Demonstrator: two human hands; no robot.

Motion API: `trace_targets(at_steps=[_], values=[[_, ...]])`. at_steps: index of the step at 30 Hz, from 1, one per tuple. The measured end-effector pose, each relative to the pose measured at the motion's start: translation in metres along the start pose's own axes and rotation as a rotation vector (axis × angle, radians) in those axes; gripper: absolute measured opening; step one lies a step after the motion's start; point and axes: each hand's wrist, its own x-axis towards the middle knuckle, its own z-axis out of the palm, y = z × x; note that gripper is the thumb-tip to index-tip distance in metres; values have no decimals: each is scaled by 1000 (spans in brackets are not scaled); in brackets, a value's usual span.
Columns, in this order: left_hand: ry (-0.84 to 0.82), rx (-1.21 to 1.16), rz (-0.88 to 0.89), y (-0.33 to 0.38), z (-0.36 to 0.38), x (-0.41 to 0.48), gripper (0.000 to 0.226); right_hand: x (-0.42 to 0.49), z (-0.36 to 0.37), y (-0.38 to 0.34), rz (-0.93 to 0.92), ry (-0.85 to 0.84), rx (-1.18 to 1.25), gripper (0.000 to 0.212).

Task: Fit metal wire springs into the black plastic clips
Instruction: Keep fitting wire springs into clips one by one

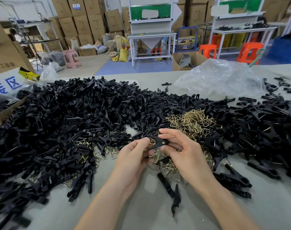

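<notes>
Pinching black clip (158, 142), left hand (133, 157), right hand (185, 152) curled

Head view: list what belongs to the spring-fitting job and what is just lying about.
Job: left hand pinching wire spring, right hand holding black clip, clip pile, spring pile.
Lying about: plastic bag, cardboard box, orange stools, pink stool.
</notes>
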Motion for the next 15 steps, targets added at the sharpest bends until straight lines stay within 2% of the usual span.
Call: trace_targets(at_steps=[8, 15], values=[[-246, -315, -169, -1, -1, -1, 22, 3, -3, 2, 39, -7, 130, 57], [-307, -351, -191, -5, -5, 0, 24, 3, -4, 1, 57, -17, 173, 55]])
